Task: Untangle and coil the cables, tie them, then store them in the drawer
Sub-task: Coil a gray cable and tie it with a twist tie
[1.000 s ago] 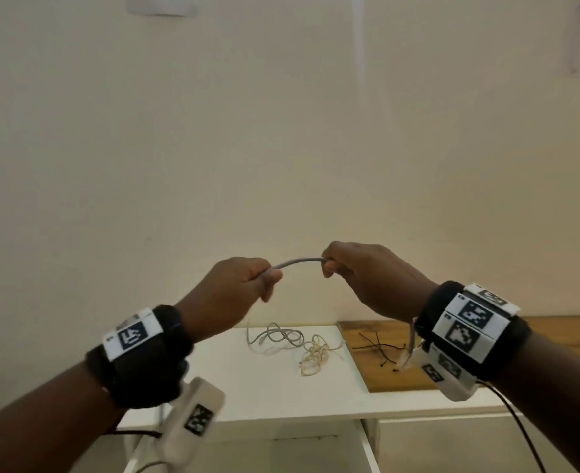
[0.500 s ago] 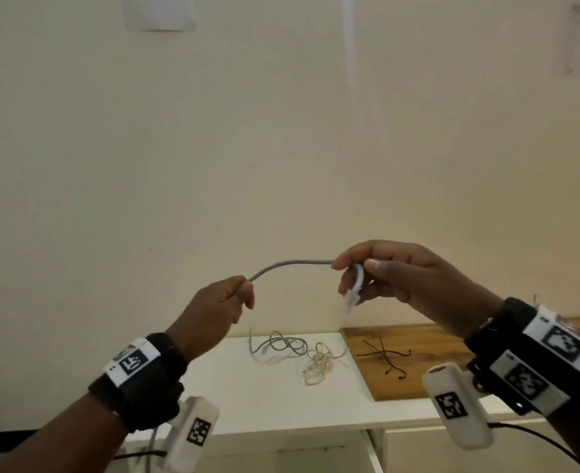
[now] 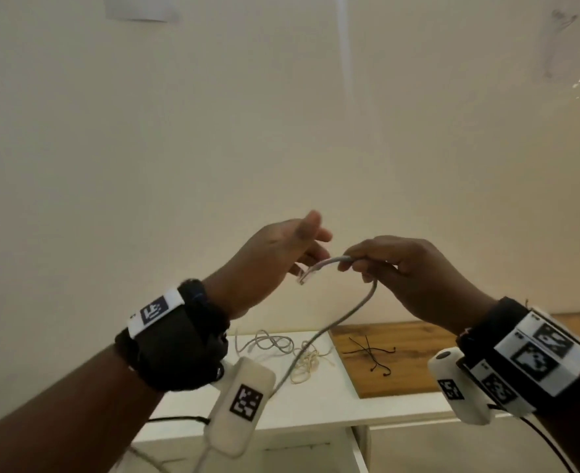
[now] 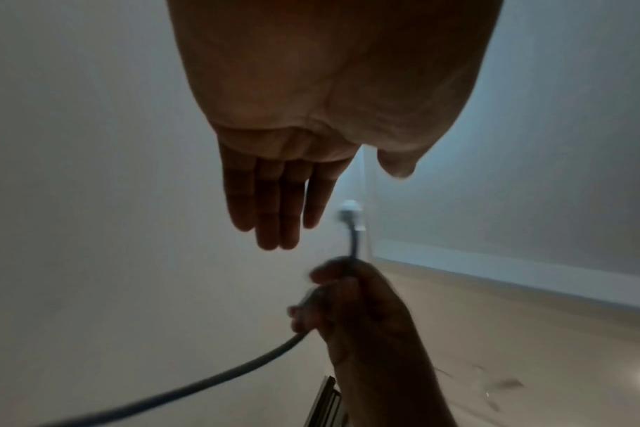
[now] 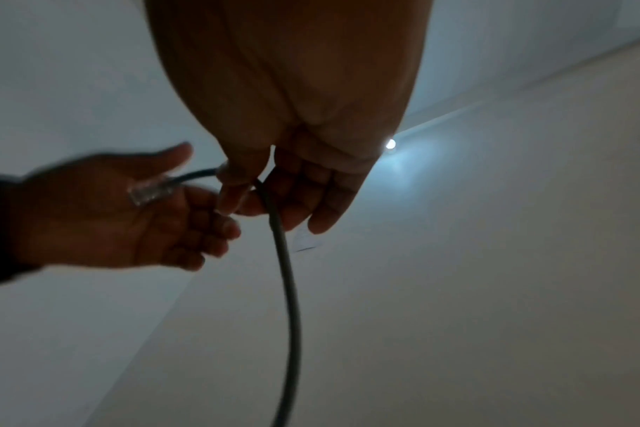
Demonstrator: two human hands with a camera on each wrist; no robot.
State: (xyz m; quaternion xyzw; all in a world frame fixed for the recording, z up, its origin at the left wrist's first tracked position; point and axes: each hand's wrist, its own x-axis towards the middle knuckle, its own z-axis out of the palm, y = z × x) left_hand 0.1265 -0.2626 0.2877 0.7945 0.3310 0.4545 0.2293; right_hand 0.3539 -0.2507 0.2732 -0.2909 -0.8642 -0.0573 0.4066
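My right hand (image 3: 374, 264) pinches a grey network cable (image 3: 336, 322) near its end, held up in front of the wall. The clear plug (image 3: 306, 276) sticks out to the left, toward my left hand (image 3: 299, 247). That hand is spread with straight fingers (image 4: 271, 208) and holds nothing, its palm just behind the plug (image 5: 150, 190). The cable (image 5: 289, 289) hangs down from my right hand past the left wrist. More grey cable (image 3: 264, 344) and a tangled beige cable (image 3: 307, 361) lie on the white table (image 3: 316, 401).
A wooden board (image 3: 418, 356) lies on the right of the table with thin black ties (image 3: 370, 353) on it. Below the table's front edge a white drawer (image 3: 357, 452) stands open. A plain wall rises behind.
My left hand let go of the cable, rose and opened beside the plug. My right hand slid along to grip near the plug end, which now points left.
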